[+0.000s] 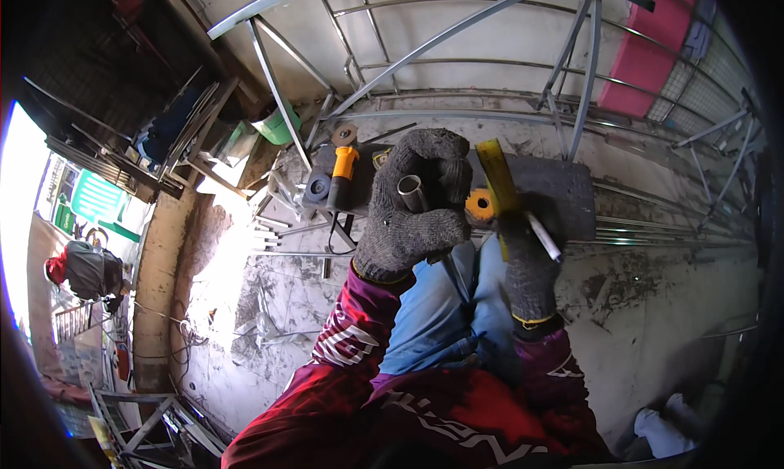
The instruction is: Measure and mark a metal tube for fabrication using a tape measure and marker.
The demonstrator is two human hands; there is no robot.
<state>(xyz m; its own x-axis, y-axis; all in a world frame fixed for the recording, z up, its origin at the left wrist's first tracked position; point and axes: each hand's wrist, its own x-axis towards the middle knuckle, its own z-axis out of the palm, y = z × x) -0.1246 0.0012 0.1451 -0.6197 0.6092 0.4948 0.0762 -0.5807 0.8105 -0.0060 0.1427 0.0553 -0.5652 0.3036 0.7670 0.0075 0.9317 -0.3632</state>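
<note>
My left hand (418,212), in a grey knit glove, is closed around a short metal tube (412,193) whose round open end faces up. Beside it, my right hand (531,265), gloved alike, grips a white marker (542,237) and a bent yellow strip (496,175) that looks like a measuring tape's blade. Its fingers are partly in shadow. Between the hands, an orange round-ended piece (480,205) with a dark hole lies on a dark board (563,193). To the left rests a yellow-and-black angle grinder (343,165) with a disc at its far end.
A black disc (318,186) lies beside the grinder. A grey metal frame (441,40) spans the far side. Metal bars (653,230) lie on the floor at right, and a green bucket (278,124) stands far left. Another person (90,270) is outside at left.
</note>
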